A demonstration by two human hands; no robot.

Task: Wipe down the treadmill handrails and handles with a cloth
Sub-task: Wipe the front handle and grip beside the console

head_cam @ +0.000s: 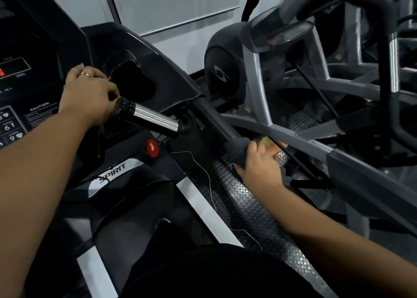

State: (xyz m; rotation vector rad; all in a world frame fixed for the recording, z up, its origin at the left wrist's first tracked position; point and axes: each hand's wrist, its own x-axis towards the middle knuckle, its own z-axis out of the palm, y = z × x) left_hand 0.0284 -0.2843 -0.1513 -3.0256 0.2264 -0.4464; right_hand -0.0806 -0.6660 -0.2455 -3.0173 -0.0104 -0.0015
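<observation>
On the handrail (pixel 214 117), right hand (pixel 259 162) gripping cloth (pixel 237 149), left hand (pixel 88 94) beside cupholder (pixel 133 81)

We see a handle (pixel 155 119) sleeved in bright, finely textured chrome, its end cap glossy black plastic. The handrail (pixel 213 117) looks matt and dark, like rubber or foam, and the cloth (pixel 237 147) round it is soft, dull grey fabric. The console housing (pixel 144 47) is shiny black plastic; the floor mat (pixel 243 198) is studded rubber; the neighbouring machine's frame (pixel 255 79) is smooth grey painted metal.
</observation>
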